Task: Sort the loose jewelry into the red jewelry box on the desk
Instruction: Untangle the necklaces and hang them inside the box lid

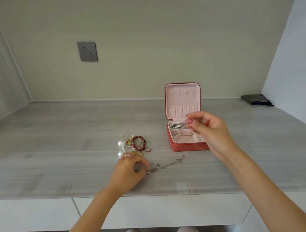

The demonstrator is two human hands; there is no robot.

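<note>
Grey pouch (256,100), wall socket (87,51) well apart

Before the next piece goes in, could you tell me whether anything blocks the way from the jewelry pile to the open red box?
Nothing visible does. Bare desk lies between the jewelry pile and the red jewelry box, whose lid stands open. The right hand hovers over its compartments.

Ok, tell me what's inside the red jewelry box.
The red jewelry box holds a pearl strand at back left and a small gold piece in front. The right hand covers its right compartments.
</note>
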